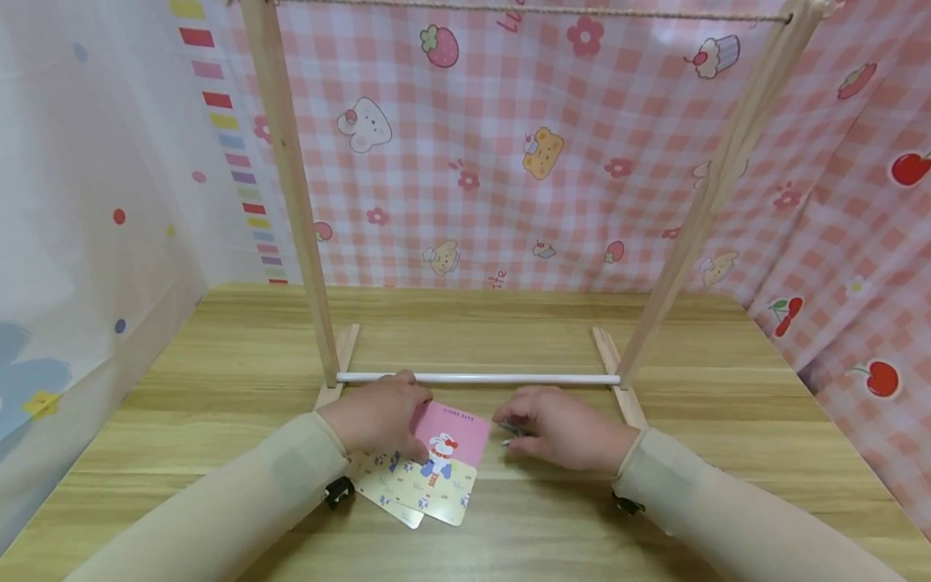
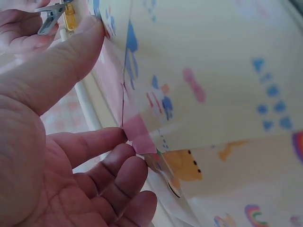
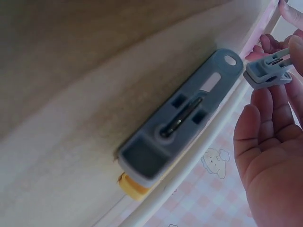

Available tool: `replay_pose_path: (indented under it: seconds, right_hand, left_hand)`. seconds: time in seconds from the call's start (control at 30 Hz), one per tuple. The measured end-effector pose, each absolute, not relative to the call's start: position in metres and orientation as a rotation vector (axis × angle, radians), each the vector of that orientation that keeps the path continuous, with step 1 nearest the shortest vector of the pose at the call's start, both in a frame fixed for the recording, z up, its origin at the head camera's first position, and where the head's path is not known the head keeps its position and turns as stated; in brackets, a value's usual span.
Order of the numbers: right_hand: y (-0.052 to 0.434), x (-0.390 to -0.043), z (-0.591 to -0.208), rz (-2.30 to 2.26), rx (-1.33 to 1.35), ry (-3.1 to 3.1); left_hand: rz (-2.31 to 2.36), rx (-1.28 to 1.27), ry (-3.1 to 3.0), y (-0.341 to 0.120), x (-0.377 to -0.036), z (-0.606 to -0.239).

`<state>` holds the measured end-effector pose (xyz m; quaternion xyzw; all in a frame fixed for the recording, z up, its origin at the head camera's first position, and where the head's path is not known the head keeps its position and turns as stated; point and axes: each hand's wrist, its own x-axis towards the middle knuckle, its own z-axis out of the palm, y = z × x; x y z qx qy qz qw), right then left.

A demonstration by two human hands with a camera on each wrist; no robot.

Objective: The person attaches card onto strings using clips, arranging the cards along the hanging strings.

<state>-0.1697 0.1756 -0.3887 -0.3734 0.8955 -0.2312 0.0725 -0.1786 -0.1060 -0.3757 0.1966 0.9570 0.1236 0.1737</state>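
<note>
Left hand (image 1: pixel 378 416) pinches three cards (image 1: pixel 435 473), one pink and two yellow. Right hand (image 1: pixel 563 428) pinches one grey clip (image 3: pixel 267 73); a second clip (image 3: pixel 177 125) lies on the table (image 1: pixel 509 331).

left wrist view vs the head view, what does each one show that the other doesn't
Only the left wrist view shows, close up, how the left hand pinches the cards: thumb on top, fingers beneath the pink corner. It also makes out the grey clip clearly.

Only the head view shows the whole setting: the wooden frame with its white rod, the wooden table, the pink checked cloth, and both sleeves.

Both show the left hand on the cards, and the right hand holding the clip beside them.
</note>
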Motion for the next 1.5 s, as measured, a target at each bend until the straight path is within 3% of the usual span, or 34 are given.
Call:
replay_pose_path:
  seconds: [0.9,1.5]
  right_hand:
    - [0.178,-0.168,-0.383,-1.02,-1.122,2.693]
    - [0.171,-0.164,-0.362,-1.517,-0.856,2.55]
  left_hand:
    - [0.602,0.527,2.747,-0.11,-0.184,-0.383]
    - [1.111,0.385,2.64,-0.118,-0.184,-0.366]
